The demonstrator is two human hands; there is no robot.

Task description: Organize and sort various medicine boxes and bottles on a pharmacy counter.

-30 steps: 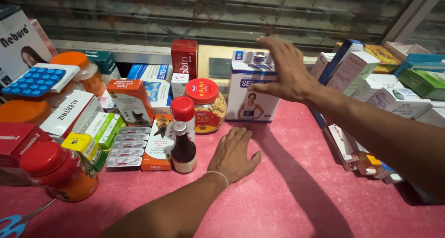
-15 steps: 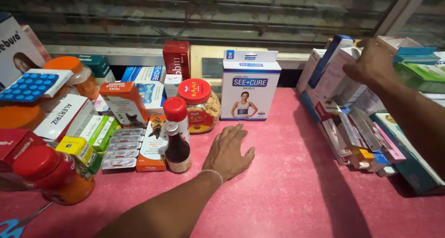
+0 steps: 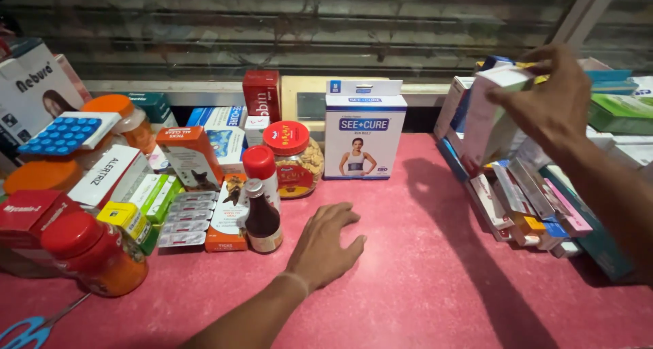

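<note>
My left hand point(image 3: 325, 242) rests flat on the pink counter point(image 3: 422, 281), fingers spread, just right of a small dark syrup bottle point(image 3: 261, 218). My right hand point(image 3: 554, 97) is raised at the right and grips the top of a tall white box point(image 3: 491, 118) that stands tilted in a stack of medicine boxes point(image 3: 537, 206). A white and blue box with a picture of a person point(image 3: 364, 133) stands upright at the back centre, untouched. Beside it is a jar with a red lid point(image 3: 294, 160).
Many medicine boxes, blister strips point(image 3: 183, 218) and orange jars point(image 3: 95, 254) crowd the left side. A blue calculator point(image 3: 64, 135) lies on top of them. Blue scissors point(image 3: 30, 328) poke in at the bottom left. A closed metal shutter runs behind the counter.
My right hand left the white and blue box at the centre, swung to the right stack and took hold of a tall white box. My left hand stayed flat on the counter.
</note>
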